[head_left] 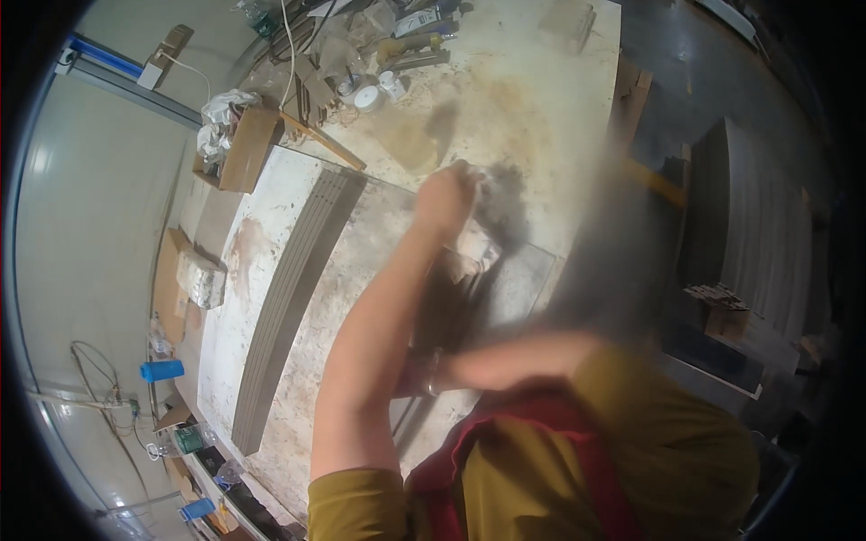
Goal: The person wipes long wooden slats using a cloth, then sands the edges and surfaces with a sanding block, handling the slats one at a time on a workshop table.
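My left hand is curled closed over the table, gripping a crumpled white cloth that shows beside and below the fingers. Under the cloth lie dark long strips, partly in shadow. My right forearm crosses from the right, with a band at its wrist. Most of my right hand is hidden behind my left forearm, low over the dark strips, and its fingers do not show. A stack of long grey strips lies to the left on the stained white tabletop.
Beyond my left hand are a wooden stick, a white round lid, a small white bottle and jumbled tools. A cardboard box with crumpled white material stands at the far left. Stacked grey panels stand at the right.
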### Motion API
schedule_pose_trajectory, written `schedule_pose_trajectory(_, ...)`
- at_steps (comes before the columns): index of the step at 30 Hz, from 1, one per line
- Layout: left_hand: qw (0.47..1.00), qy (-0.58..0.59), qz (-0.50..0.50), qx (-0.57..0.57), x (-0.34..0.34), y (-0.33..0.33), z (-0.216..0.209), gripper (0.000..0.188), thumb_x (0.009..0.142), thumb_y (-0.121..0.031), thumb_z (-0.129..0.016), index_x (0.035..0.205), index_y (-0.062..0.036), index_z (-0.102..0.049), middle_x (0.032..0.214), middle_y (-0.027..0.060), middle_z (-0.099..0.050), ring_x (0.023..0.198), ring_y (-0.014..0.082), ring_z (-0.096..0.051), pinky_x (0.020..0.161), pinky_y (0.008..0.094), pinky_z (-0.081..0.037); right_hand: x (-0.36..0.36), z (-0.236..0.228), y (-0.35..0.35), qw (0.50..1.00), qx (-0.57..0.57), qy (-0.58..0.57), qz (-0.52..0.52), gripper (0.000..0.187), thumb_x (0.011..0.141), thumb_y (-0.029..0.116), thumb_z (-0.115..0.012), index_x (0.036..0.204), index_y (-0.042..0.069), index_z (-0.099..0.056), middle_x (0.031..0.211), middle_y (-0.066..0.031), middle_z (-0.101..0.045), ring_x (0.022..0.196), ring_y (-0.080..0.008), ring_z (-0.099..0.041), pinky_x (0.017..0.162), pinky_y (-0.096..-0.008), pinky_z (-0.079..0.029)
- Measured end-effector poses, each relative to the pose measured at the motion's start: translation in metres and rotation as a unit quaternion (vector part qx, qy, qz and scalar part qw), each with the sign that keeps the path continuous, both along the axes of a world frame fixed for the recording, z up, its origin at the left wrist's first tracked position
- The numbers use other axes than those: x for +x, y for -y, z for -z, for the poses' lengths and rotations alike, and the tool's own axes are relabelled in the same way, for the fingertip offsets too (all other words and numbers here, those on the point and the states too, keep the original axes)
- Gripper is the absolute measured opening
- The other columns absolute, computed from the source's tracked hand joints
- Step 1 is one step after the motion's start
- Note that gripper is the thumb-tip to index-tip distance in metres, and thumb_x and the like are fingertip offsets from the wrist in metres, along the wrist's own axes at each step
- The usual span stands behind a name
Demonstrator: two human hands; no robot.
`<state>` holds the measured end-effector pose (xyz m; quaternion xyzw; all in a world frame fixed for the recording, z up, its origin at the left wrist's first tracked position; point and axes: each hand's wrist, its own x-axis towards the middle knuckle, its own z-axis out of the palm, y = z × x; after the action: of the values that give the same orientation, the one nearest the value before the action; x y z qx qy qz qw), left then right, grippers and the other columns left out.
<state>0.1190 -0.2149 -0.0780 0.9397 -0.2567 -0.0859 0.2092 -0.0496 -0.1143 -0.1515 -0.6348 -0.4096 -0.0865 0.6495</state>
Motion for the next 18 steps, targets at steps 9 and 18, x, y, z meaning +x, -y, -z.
schedule_pose_trajectory(9, 0.941, 0.062, -0.306, -0.128, -0.048, -0.287, -0.069, 0.037, 0.09, -0.022, -0.057, 0.116, 0.0039, -0.055, 0.095, 0.0202, -0.065, 0.083, 0.0225, -0.062, 0.074, 0.0316, -0.048, 0.023, -0.07, 0.019, 0.955, -0.142, -0.238, -0.107, 0.026, 0.093, 0.024, -0.05, 0.111, 0.005, -0.055, 0.106, -0.0121, -0.052, 0.099, -0.0259, -0.054, 0.089, -0.0391, -0.043)
schedule_pose_trajectory(18, 0.923, 0.04, -0.306, 0.228, -0.236, -0.357, -0.047, 0.067, 0.077, -0.029, -0.071, 0.132, -0.0023, -0.042, 0.132, 0.0195, -0.046, 0.125, 0.0388, -0.039, 0.101, 0.0491, -0.031, 0.105, -0.068, 0.118, 0.94, -0.007, -0.314, 0.136, 0.037, 0.091, 0.026, -0.059, 0.119, 0.003, -0.056, 0.113, -0.0108, -0.06, 0.108, -0.0215, -0.056, 0.096, -0.0321, -0.044)
